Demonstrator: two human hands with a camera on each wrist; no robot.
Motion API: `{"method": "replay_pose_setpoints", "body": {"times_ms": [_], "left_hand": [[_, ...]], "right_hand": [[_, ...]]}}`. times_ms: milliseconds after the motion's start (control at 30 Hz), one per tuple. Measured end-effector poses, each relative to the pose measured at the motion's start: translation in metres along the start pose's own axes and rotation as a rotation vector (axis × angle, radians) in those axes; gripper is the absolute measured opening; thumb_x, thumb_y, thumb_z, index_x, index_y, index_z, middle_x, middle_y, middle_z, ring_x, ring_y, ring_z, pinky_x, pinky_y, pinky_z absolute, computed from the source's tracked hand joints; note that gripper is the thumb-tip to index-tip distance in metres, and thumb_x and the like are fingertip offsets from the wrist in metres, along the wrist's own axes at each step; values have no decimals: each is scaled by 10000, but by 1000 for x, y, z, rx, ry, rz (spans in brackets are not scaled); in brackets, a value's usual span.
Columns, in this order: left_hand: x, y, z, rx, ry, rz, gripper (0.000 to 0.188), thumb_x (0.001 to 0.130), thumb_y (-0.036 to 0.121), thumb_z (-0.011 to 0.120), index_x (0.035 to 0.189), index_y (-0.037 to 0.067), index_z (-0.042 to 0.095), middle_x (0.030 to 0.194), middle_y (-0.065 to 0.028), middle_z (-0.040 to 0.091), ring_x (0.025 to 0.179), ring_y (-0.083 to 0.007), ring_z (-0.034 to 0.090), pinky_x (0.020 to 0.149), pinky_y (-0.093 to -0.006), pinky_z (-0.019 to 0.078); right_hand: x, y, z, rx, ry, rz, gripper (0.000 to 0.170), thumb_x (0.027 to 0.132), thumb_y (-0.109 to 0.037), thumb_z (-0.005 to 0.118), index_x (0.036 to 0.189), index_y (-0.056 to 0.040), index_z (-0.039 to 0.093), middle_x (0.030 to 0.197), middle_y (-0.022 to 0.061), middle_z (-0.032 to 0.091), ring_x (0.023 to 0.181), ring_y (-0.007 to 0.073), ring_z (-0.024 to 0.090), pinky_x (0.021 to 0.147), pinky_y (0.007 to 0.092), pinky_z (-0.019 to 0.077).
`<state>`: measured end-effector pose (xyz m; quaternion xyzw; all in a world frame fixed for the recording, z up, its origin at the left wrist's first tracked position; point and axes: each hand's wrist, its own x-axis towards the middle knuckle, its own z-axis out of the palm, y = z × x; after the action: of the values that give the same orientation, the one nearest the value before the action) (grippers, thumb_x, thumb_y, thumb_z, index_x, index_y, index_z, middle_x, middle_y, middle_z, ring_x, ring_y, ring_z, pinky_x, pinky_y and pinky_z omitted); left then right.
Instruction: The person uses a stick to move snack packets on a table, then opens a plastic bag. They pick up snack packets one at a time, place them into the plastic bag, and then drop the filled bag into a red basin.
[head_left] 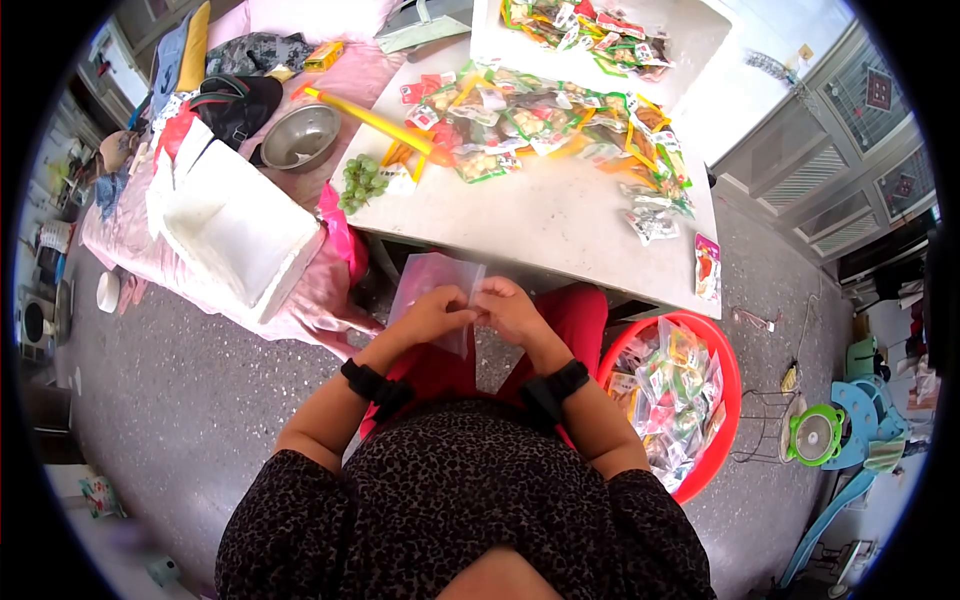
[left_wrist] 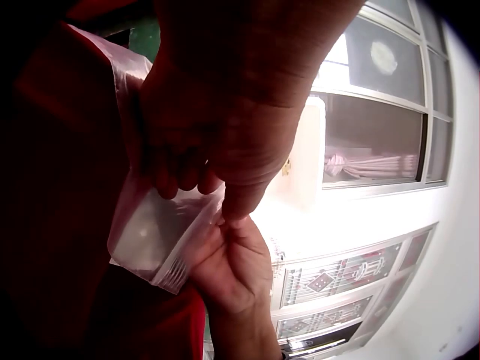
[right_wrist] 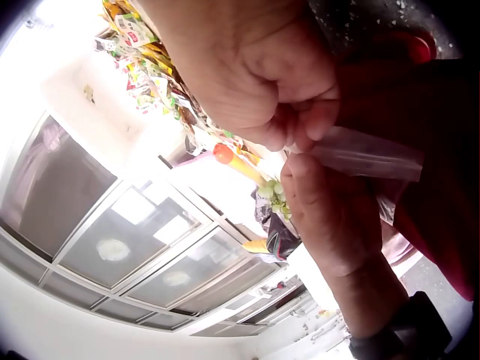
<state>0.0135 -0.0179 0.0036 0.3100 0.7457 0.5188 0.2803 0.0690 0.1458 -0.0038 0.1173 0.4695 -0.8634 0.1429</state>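
1. Clear, thin plastic bag [head_left: 432, 272]: centre of the frame, above the lap and just below the near edge of the white counter [head_left: 560, 225]. Ribbed lines run near one edge.
2. Left hand [head_left: 440, 312]: fingers curled, pinching the bag's edge between thumb and fingers.
3. Right hand [head_left: 508, 308]: fingertips bent inward, pinching the same edge beside the left; exact finger placement partly hidden.
4. Handling, as judged: very light, limp, rather slippery; film liable to cling and crease. Best hold: one wall per hand, at the edge, by the fingertips.
5. Small, multicoloured, glossy food packets [head_left: 540, 115]: heaped along the counter, upper centre. Printed labels; lettering too small to read.
6. Pink-and-white printed packet [head_left: 707, 265]: apart, at the counter's right edge; wording illegible.
7. Round red plastic tub [head_left: 733, 390]: right of centre, holding clear-bagged packets [head_left: 670, 400]; labels unreadable.
8. Green grapes [head_left: 363, 183]: counter's left end, near a yellow stick with orange ends [head_left: 375, 120].
9. Brands: none legible.
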Motion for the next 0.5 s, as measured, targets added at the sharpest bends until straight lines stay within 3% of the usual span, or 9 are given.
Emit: {"method": "replay_pose_setpoints", "body": {"times_ms": [233,433,500], "left_hand": [[0,6,3,70,55,57,111,749,127,560,750,32,503,658,-3,478,602,-70,433,526,-223,365],[-2,19,3,174,24,-23,122,754,139,528,736,21,508,652,-19,476,603,-82,439,528,-235,367],[1,9,5,173,60,36,118,754,137,515,725,24,503,647,-24,481,598,-86,445,522,-239,368]], "right_hand": [[-5,-2,-1,29,-11,14,137,777,-73,503,913,-62,495,796,46,547,660,126,529,568,231,430],[-4,-3,6,-161,0,27,114,781,-130,510,882,-79,495,743,10,533,615,81,503,542,202,421],[-5,-5,9,-205,15,22,111,784,-135,507,879,-77,498,733,7,530,612,80,501,534,196,415]]}}
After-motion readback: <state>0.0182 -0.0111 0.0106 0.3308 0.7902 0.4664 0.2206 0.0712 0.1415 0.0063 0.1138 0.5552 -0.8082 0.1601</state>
